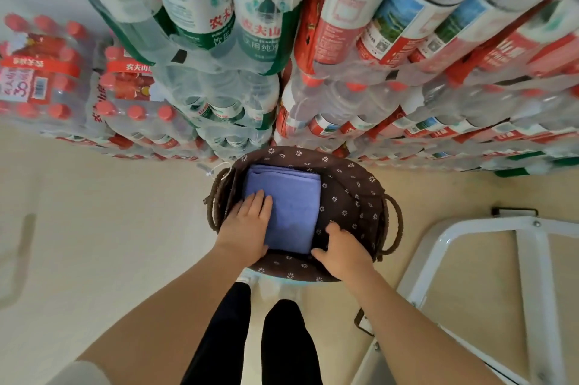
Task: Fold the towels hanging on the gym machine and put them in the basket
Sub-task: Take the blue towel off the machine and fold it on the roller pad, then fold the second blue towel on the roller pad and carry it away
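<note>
Folded blue-violet terry towel [289, 206] lies flat in the brown flower-lined woven basket [351, 196], our left hand [247, 228] spread pressing it, right hand [343, 253] loosely curled at its edge; we should smooth outward, keeping corners square.

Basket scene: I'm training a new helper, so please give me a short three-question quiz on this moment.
1. True or false: the folded blue towel lies inside the basket.
2. Which hand lies flat on the towel? A) left hand B) right hand
3. Fill in: behind the basket stand stacked packs of ____ bottles.

Key: 1 true; 2 A; 3 water
</note>
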`<state>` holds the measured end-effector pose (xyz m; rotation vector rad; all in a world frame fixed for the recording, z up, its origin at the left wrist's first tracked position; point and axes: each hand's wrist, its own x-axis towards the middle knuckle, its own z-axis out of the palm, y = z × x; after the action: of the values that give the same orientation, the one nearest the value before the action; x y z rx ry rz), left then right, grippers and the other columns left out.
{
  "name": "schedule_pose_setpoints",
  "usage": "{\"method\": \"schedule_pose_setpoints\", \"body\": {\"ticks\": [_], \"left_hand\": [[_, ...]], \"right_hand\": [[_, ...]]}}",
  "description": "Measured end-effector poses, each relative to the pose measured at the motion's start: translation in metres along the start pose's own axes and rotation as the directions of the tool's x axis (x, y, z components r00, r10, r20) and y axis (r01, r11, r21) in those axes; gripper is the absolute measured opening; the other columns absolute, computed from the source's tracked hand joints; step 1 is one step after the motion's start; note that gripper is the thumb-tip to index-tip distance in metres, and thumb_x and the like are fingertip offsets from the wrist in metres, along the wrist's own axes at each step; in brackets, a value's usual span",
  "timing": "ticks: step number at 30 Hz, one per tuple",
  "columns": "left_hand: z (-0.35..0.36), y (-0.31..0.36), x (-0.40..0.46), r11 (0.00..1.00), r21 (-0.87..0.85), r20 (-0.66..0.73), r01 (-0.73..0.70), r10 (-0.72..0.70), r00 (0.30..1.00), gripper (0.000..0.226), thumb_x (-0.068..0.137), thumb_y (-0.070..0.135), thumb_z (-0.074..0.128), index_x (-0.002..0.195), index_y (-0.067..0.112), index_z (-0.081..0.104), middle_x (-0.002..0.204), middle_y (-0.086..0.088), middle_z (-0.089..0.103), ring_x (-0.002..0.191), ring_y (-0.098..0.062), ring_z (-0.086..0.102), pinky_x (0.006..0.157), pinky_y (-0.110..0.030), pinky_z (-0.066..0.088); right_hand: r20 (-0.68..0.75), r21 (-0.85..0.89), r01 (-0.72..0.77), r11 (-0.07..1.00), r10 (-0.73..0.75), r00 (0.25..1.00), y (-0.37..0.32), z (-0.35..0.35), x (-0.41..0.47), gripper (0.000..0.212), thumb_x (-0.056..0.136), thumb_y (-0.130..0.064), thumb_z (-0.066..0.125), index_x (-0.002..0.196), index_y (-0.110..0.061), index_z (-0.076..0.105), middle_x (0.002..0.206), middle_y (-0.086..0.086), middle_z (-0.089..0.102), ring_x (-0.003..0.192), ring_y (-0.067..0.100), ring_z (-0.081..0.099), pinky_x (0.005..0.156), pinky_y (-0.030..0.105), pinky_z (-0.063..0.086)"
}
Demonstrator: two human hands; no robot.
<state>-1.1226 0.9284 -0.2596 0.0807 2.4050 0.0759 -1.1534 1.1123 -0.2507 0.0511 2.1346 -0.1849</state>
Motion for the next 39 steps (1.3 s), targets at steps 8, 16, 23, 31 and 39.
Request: {"method": "schedule_pose_setpoints", "body": {"ticks": [8,16,23,31,39], "left_hand": [[-0.039,-0.009,-0.104,0.976,-0.195,-0.093,0.097,-0.117,0.989,0.05,0.092,0.026,0.045,0.14,0.014,0.037,0.149,-0.008,0.032,0.141,-0.026,0.021,0.113,-0.035,0.02],[-0.046,-0.028,-0.26,0.588,-0.753,0.063,0.296,-0.383,0.922,0.038,0.097,0.024,0.039,0.134,0.015,0.044,0.131,-0.005,0.055,0.119,-0.024,0.05,0.096,-0.026,0.037],[0.034,-0.058,-0.426,0.245,-0.879,0.138,0.41,-0.69,0.71,0.036,0.097,0.024,0.042,0.131,0.014,0.048,0.126,-0.006,0.059,0.116,-0.023,0.052,0.094,-0.025,0.037],[0.186,-0.039,-0.603,-0.15,-0.943,0.281,0.298,-0.84,0.465,0.034,0.096,0.022,0.042,0.129,0.014,0.05,0.125,-0.005,0.058,0.107,-0.021,0.053,0.087,-0.023,0.038],[0.33,-0.023,-0.775,-0.413,-0.909,0.416,0.06,-0.888,0.196,0.03,0.094,0.019,0.045,0.122,0.013,0.055,0.108,-0.001,0.06,0.098,-0.02,0.056,0.079,-0.024,0.04]], "right_hand": [[0.07,-0.004,0.274,0.962,-0.273,0.96,-0.022,-0.056,-0.09,0.033,0.092,-0.026,0.051,0.122,-0.011,0.052,0.122,0.012,0.06,0.109,0.029,0.056,0.088,0.033,0.045],[0.146,-0.345,0.516,0.784,-0.498,0.855,-0.098,-0.078,-0.184,0.034,0.093,-0.017,0.043,0.061,-0.014,0.032,0.062,0.008,0.033,0.058,0.02,0.032,0.055,0.033,0.026],[0.362,-0.384,0.76,0.524,-0.672,0.646,-0.199,0.028,-0.281,0.014,0.09,-0.016,0.048,0.093,-0.008,0.06,0.088,0.011,0.057,0.082,0.021,0.05,0.074,0.031,0.039],[0.595,-0.329,0.911,0.25,-0.694,0.405,-0.26,0.218,-0.426,0.008,0.091,-0.016,0.05,0.092,-0.015,0.057,0.09,0.009,0.061,0.078,0.02,0.055,0.058,0.024,0.038],[0.721,-0.299,0.948,0.107,-0.626,0.298,-0.285,0.424,-0.557,0.007,0.09,-0.016,0.048,0.094,-0.015,0.054,0.091,0.004,0.059,0.074,0.018,0.056,0.057,0.022,0.041]]}}
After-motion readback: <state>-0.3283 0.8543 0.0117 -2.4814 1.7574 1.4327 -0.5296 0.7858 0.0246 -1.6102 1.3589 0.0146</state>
